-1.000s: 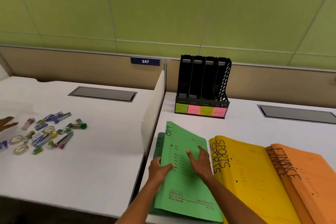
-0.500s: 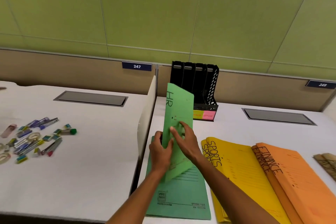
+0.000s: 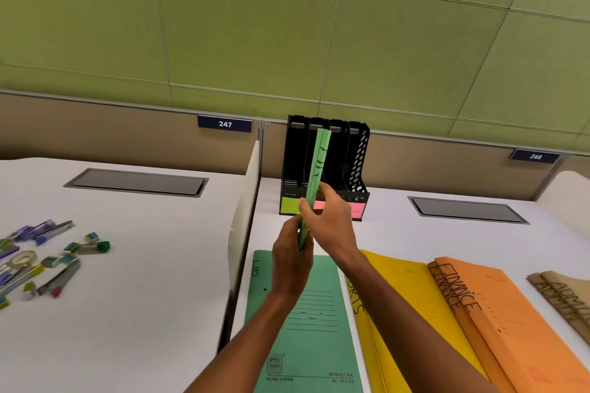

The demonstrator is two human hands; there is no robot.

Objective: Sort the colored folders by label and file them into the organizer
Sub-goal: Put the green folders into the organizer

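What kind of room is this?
Probably an office with shared desks: numbered plates like 247 on the partition, a white divider between desks, and a black file organizer with labelled folders.

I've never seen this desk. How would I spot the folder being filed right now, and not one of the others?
Find the black organizer standing against the partition at the back of the right-hand desk. Just in front of it, the left hand and right hand hold a green folder upright, edge-on. Every other folder lies flat, including another green folder below.
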